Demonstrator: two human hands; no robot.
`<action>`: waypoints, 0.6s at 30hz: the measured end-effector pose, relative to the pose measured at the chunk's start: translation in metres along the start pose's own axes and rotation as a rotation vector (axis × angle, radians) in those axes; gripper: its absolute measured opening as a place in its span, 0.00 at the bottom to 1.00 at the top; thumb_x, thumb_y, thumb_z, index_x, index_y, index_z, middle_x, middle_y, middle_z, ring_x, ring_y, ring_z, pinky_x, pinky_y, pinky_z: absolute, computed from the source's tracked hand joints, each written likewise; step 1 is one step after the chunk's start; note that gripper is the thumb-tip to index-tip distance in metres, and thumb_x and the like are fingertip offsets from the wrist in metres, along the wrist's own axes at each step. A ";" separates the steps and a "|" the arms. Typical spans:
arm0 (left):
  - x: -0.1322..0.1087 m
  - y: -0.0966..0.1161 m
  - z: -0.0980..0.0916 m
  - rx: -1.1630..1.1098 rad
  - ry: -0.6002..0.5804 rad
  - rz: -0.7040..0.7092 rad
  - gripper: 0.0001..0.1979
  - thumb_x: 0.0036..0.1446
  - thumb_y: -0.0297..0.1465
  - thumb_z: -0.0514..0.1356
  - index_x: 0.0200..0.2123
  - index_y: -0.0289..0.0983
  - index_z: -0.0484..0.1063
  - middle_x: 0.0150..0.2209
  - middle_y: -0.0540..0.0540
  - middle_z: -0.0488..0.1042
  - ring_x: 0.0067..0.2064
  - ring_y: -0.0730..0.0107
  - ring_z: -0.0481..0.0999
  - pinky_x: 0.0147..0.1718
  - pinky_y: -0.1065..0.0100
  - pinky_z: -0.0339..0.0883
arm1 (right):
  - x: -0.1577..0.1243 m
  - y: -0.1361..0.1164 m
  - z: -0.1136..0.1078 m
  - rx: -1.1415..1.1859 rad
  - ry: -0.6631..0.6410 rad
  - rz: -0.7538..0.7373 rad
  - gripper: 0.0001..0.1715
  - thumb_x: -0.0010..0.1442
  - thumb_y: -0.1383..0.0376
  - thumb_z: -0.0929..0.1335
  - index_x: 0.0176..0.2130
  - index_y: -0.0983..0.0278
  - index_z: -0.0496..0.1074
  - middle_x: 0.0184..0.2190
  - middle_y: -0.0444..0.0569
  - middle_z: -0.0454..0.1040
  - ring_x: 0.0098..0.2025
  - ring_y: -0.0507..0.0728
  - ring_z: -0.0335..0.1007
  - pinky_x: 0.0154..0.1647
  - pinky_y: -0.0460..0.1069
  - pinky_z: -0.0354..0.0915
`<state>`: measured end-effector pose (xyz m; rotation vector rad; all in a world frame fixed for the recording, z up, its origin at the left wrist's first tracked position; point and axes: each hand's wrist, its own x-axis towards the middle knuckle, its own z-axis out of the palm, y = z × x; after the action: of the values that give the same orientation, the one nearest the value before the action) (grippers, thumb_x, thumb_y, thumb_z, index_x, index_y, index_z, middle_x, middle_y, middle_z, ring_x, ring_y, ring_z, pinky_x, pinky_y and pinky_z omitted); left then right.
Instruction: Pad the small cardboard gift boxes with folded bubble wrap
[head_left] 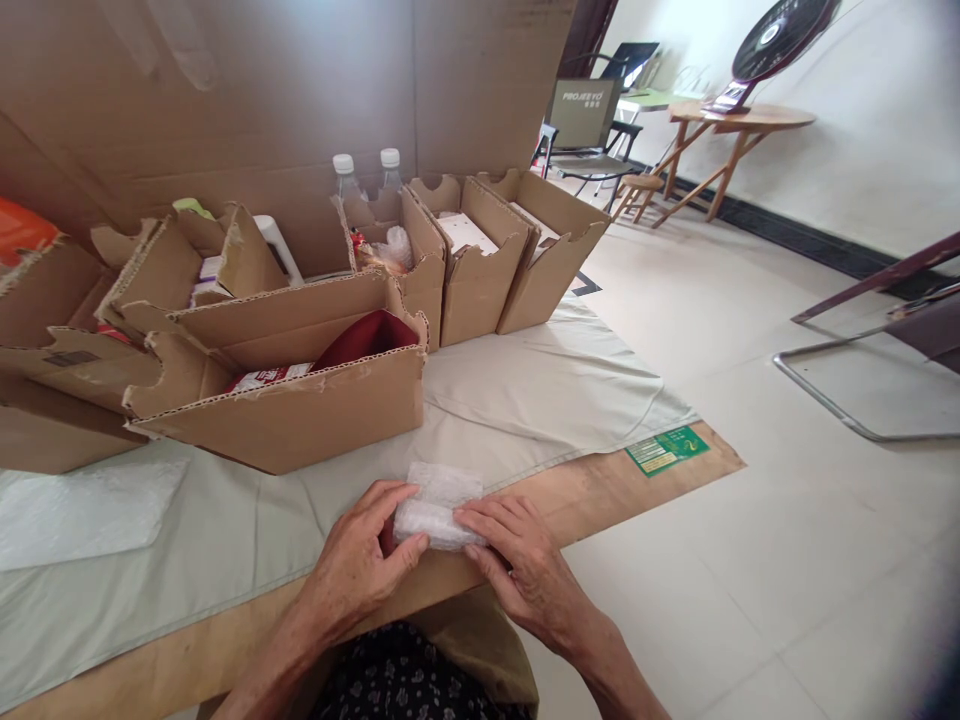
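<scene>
- Wrap (439, 518): clear bubble wrap, short roll with a flatter flap behind it, lower centre of frame, at the near edge of the desk (600, 492).
- Left hand (367, 550): half-curled round the roll's left end, thumb in front, fingers over the back. Has hold of it.
- Right hand (525, 558): partly closed on the right end, fingertips on top, thumb low at the front. Also holding.
- Dark red patch (388, 536) between left hand and wrap; mostly covered, can't say if it's inside the roll.
- Handling, my read: very light, soft, springy. Film probably a bit slick; loose layers would likely spring open if released.
- Weak points: bubbles can pop, thin film can tear. Easy on the squeeze.
- Best hold: both ends, thumbs front, flat fingers across the top. Don't pinch a single film edge.
- Cloth (517, 390) on desk: pale, thin, creased. Bare strip along the front: brown, smooth-looking, green label (669, 450) at right.
- Front box (315, 420), left of centre: stiff corrugated card, ragged cut rim, scooped notches at the ends.
- Sheet (82, 515), lower left: flat, cloudy, wrinkled plastic.
- Bottles (345, 182), upper centre: clear, white caps.
</scene>
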<state>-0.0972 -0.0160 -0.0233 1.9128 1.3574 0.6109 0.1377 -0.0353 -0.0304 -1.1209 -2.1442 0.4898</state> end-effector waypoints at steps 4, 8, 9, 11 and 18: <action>-0.009 0.002 -0.001 -0.022 -0.004 0.030 0.18 0.63 0.32 0.59 0.56 0.40 0.71 0.54 0.42 0.73 0.32 0.71 0.74 0.36 0.65 0.72 | -0.001 -0.004 -0.005 0.022 -0.040 0.041 0.16 0.68 0.70 0.64 0.53 0.62 0.72 0.45 0.51 0.80 0.43 0.61 0.74 0.48 0.59 0.69; -0.014 0.000 0.000 -0.023 -0.007 0.065 0.18 0.64 0.32 0.58 0.56 0.42 0.70 0.56 0.42 0.72 0.30 0.74 0.73 0.34 0.67 0.72 | -0.004 -0.006 -0.005 0.023 -0.069 0.092 0.15 0.69 0.69 0.64 0.53 0.61 0.72 0.43 0.51 0.81 0.44 0.62 0.75 0.49 0.59 0.69; -0.014 -0.001 0.000 -0.015 -0.010 0.071 0.17 0.64 0.31 0.58 0.56 0.42 0.71 0.55 0.42 0.73 0.29 0.75 0.73 0.33 0.67 0.72 | -0.005 -0.006 -0.004 0.011 -0.067 0.108 0.15 0.69 0.68 0.63 0.53 0.61 0.73 0.43 0.51 0.81 0.44 0.62 0.75 0.48 0.59 0.69; -0.010 -0.002 0.002 0.001 -0.004 0.077 0.15 0.65 0.31 0.57 0.54 0.41 0.73 0.54 0.42 0.74 0.29 0.74 0.74 0.33 0.68 0.72 | -0.006 -0.006 -0.003 -0.033 -0.045 0.135 0.14 0.69 0.68 0.64 0.52 0.61 0.73 0.43 0.52 0.80 0.45 0.62 0.75 0.48 0.59 0.69; 0.008 -0.001 0.009 0.109 0.054 0.099 0.15 0.66 0.33 0.56 0.54 0.41 0.74 0.50 0.43 0.77 0.36 0.67 0.78 0.40 0.63 0.74 | -0.012 -0.011 -0.003 -0.198 0.078 0.073 0.20 0.66 0.64 0.67 0.57 0.63 0.70 0.50 0.57 0.75 0.48 0.65 0.72 0.46 0.60 0.69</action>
<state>-0.0891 -0.0108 -0.0298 2.0744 1.3607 0.6527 0.1383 -0.0515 -0.0259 -1.3084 -2.1247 0.2642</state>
